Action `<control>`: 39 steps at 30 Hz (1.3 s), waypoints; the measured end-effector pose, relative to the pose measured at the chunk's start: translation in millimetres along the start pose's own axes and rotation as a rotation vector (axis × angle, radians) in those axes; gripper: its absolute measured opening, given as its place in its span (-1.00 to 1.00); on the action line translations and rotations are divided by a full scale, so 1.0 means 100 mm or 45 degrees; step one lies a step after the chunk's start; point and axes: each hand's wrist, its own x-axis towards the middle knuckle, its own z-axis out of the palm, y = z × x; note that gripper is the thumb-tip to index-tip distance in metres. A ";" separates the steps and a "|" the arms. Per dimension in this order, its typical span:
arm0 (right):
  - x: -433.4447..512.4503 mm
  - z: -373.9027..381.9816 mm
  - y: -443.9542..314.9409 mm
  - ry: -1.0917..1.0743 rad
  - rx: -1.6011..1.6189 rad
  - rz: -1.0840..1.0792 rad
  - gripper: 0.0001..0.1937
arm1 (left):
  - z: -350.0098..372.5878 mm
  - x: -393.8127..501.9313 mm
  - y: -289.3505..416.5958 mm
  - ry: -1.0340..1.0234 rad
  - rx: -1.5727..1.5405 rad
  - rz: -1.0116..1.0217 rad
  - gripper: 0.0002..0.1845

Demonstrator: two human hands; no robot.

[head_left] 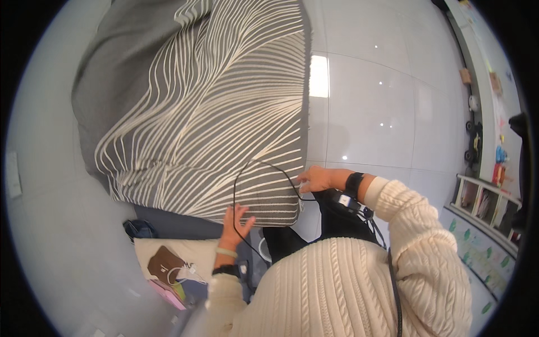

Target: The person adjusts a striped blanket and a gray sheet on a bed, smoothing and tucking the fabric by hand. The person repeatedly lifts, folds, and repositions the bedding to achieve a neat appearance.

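Observation:
A grey throw blanket with cream wavy lines (236, 105) lies spread over a low piece of furniture before me. At its near right corner, my right hand (316, 179) touches the fringed edge; whether its fingers grip the cloth I cannot tell. My left hand (237, 223) is at the near edge, fingers spread, with nothing visibly held. A thin black cable (234, 185) loops over the blanket between my hands. Both wrists bear black straps, and a black device (345, 201) with a white label hangs by the right wrist.
Left of my left arm, a cream cushion (143, 252) carries a brown pouch (164, 263) and a white cable (170, 276). A dark blue bundle (140, 229) lies beyond it. Shiny tiles (370, 105) cover the floor. At the right stand a toy vehicle (475, 143) and a white shelf unit (484, 206).

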 end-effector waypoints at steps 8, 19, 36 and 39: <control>-1.55 -0.33 0.56 0.255 0.033 0.190 -0.36 | 0.26 -0.54 0.72 -0.250 -1.000 -0.640 -0.53; -2.32 0.06 0.34 0.398 0.261 0.320 -0.38 | -0.10 -0.03 0.28 -0.077 -0.898 -0.892 -0.70; -3.04 -1.37 1.42 0.459 0.269 0.132 -0.43 | -0.13 0.75 1.56 0.004 -1.020 -1.098 -0.73; -3.26 -1.86 1.58 0.393 0.223 0.138 -0.42 | -0.11 1.09 1.89 0.068 -1.041 -1.022 -0.71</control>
